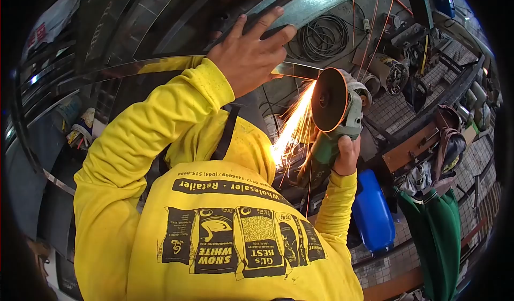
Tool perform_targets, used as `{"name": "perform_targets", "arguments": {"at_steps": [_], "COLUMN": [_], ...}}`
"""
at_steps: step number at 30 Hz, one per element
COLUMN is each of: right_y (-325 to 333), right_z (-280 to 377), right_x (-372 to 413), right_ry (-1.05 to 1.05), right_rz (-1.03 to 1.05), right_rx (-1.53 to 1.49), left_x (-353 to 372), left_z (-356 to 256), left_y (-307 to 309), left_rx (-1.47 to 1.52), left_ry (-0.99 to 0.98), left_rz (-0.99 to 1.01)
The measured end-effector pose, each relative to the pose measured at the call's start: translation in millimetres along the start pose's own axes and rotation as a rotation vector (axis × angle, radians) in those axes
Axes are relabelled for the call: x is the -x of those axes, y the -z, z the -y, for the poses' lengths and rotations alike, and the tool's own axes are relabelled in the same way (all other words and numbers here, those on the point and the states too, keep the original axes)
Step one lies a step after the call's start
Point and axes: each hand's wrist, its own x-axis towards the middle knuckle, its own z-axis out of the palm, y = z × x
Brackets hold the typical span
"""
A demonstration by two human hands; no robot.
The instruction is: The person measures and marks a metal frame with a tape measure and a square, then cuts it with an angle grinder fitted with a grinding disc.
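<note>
Grinder (324, 147) | in right grip (347, 154) | disc (329, 100) beyond, at metal strip (299, 71) (sparking)

Coiled cable (310, 44) lies at one o'clock; a blue jug (373, 212) at four, with green cloth (436, 242) farther out.

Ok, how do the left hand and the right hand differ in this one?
Pose: the left hand has its fingers spread, while the right hand is wrapped around the angle grinder.
Place: the left hand lies over the metal strip; the right hand is lower in the picture, on the tool.
Visibility: the left hand shows mostly its back; the right hand is partly hidden.
Shared: both are bare and come out of yellow sleeves.
</note>
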Motion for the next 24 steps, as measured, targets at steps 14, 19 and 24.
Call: {"name": "perform_targets", "arguments": {"at_steps": [14,19,24], "right_y": [-3,-7,12], "right_z": [4,9,-3], "right_x": [-5,-4,-1], "right_ry": [0.072,0.059,0.007], "right_rz": [-0.016,-0.005,0.014], "right_rx": [0.074,0.064,0.108], "left_x": [0,-1,-2], "left_z": [-1,-1,-2], "left_y": [0,-1,1], "left_rx": [-0.012,-0.030,-0.038], "left_ry": [0.004,0.014,0.016], "left_rz": [0.010,0.015,0.024]}}
